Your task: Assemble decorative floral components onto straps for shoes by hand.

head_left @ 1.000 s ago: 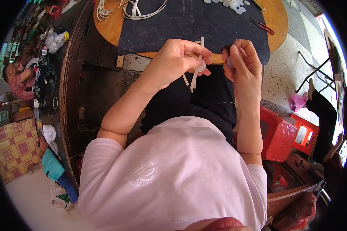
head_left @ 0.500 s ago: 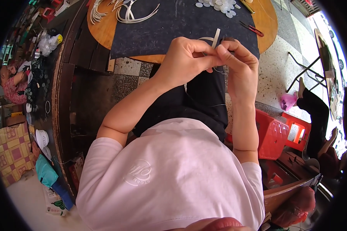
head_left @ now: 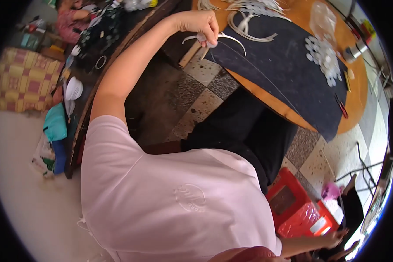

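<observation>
My left hand (head_left: 201, 25) is raised at the far left corner of the table. Its fingers pinch a slim white curved strip (head_left: 237, 42), whose two ends stick out on either side. Small translucent round discs (head_left: 212, 44) show at the fingertips. A thin thread (head_left: 266, 81) runs from there down to the right across the dark cloth. My right arm is stretched far out to the lower right. The right hand (head_left: 334, 239) is small there, its fingers seem drawn together, and whatever they hold cannot be made out.
The round wooden table (head_left: 358, 98) bears a dark cloth (head_left: 270, 56), bundled white strips (head_left: 249, 32), a heap of discs (head_left: 325, 61) and red-handled snips (head_left: 342, 106). A red plastic stool (head_left: 288, 192) stands at my right. Another person's dark-clad leg (head_left: 353, 209) is beyond it.
My hands have parted: the left went up and left with the strip, the right swung far out to the lower right. The thread is now drawn out long. My view has turned.
</observation>
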